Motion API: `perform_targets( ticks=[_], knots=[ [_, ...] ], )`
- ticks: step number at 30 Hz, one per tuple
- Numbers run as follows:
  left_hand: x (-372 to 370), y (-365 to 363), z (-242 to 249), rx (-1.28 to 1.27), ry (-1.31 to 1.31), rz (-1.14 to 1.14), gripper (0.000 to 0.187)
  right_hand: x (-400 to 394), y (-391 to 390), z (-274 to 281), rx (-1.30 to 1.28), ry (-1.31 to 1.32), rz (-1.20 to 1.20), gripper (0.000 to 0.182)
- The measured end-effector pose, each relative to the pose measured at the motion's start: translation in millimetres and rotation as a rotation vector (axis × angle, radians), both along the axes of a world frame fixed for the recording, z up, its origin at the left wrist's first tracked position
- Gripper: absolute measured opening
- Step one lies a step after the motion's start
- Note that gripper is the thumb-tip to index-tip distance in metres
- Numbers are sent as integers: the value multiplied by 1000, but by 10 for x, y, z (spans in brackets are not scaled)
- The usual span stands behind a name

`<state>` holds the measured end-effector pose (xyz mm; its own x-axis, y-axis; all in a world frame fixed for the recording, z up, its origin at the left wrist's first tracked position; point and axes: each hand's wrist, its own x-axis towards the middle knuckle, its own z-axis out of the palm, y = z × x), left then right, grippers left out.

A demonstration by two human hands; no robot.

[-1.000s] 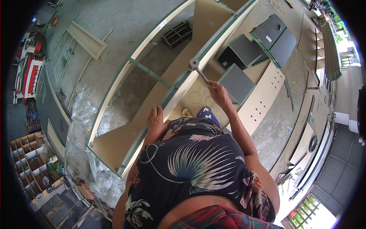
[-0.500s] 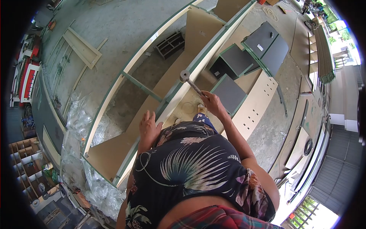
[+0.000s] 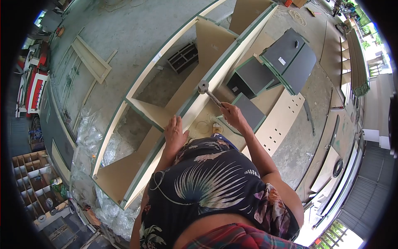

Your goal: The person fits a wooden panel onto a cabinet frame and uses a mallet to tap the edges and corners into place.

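- Two hands engaged: right hand point(image 3: 232, 115) grip closed around hammer point(image 3: 208, 93) handle, head at cabinet frame point(image 3: 215, 74) edge.
- Left hand point(image 3: 175, 133) flat, open, pressing frame's near rail.
- Frame compartments hold nothing visible.

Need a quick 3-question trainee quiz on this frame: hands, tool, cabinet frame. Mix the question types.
1. True or false: the right hand grips a hammer by its handle.
2. Where does the left hand rest? A) on the edge of the long cabinet frame B) on the grey panels C) on the plastic wrap
3. Fill in: the hammer head is over the frame's near ____ rail.

Key: 1 true; 2 A; 3 side
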<state>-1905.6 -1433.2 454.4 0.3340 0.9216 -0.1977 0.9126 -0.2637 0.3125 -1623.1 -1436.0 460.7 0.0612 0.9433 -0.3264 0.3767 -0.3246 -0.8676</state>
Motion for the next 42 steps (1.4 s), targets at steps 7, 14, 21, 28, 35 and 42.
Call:
perform_targets(
  ticks=[7, 14, 21, 28, 35, 42],
  knots=[
    [139, -19, -85, -11, 77, 84, 74, 579, 577, 82, 37, 70, -153, 34],
    [271, -20, -51, -90, 127, 203, 75, 1229, 1278, -2, 89, 99, -270, 35],
    [356, -37, -65, -120, 149, 264, 75, 1461, 1514, -44, 25, 84, -291, 35],
    [432, -29, -70, -126, 160, 302, 75, 1680, 1623, -21, 65, 113, -313, 35],
    [451, -34, -41, -150, 161, 309, 76, 2076, 2049, -183, 105, 51, -394, 35],
    [510, -26, -13, -159, 182, 321, 77, 2168, 2111, -245, 67, -4, -357, 36]
  ],
)
